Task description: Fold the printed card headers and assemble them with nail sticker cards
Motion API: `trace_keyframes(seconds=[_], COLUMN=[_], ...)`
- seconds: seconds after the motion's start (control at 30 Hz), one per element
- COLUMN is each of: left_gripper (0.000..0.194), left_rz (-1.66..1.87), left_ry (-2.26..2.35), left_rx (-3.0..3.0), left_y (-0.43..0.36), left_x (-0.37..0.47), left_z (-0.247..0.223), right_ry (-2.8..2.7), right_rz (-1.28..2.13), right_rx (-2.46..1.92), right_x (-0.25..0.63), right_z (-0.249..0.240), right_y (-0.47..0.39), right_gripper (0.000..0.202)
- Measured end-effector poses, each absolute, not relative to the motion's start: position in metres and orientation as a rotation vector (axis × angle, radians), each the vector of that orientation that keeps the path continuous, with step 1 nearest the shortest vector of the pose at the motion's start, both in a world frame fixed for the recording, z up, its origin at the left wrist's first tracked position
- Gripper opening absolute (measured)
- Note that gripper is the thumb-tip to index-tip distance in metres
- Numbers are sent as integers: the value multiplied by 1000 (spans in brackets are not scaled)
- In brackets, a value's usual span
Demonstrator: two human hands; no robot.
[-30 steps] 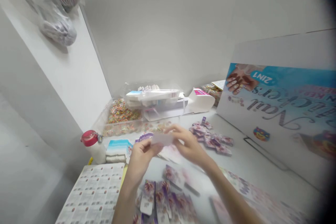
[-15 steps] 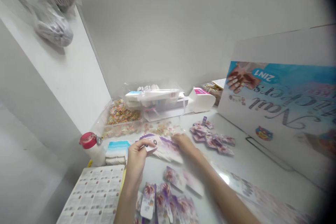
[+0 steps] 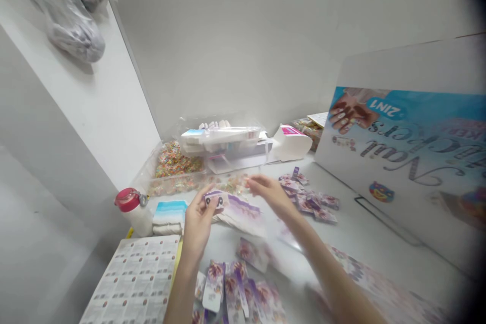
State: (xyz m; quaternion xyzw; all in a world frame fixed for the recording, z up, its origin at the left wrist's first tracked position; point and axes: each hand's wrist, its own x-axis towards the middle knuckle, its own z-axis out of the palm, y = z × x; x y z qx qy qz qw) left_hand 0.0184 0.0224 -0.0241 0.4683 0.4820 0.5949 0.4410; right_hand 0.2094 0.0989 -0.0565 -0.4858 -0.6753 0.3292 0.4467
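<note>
My left hand is closed on a small white printed card with dark round marks and a purple edge. Just right of it, a fanned stack of white-and-purple cards lies on the table. My right hand reaches past the stack to a row of small clear packets with coloured bits. Its thumb and fingers are pinched together at the packets; blur hides what is between them. Nearer me lie several purple-and-white packs with a hand picture.
A tub of coloured beads and a clear plastic box stand behind. Purple packs are heaped at right, beside a large printed carton. At left are a red-lidded bottle, folded cloths and label sheets.
My right hand has moved from the fanned stack up to the row of packets. The card in my left hand has turned, so its printed face shows more.
</note>
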Motion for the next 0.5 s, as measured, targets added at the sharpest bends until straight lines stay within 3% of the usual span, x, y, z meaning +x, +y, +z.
trace_keyframes(seconds=[0.13, 0.27, 0.37, 0.5], left_gripper=[37, 33, 36, 45], left_rz=[1448, 1429, 1362, 1026], left_ry=[1231, 1103, 1058, 1403], left_rx=[1181, 1149, 1182, 1567], left_y=[25, 23, 19, 19], left_x=[21, 26, 23, -1], left_z=[-31, -29, -22, -28], right_ry=[-1550, -1519, -1517, -1517], right_rz=[1185, 1093, 1204, 1153], right_rx=[-957, -909, -867, -911], right_x=[186, 173, 174, 183], right_z=[-25, -22, -22, -18], right_y=[61, 48, 49, 52], right_gripper=[31, 25, 31, 29])
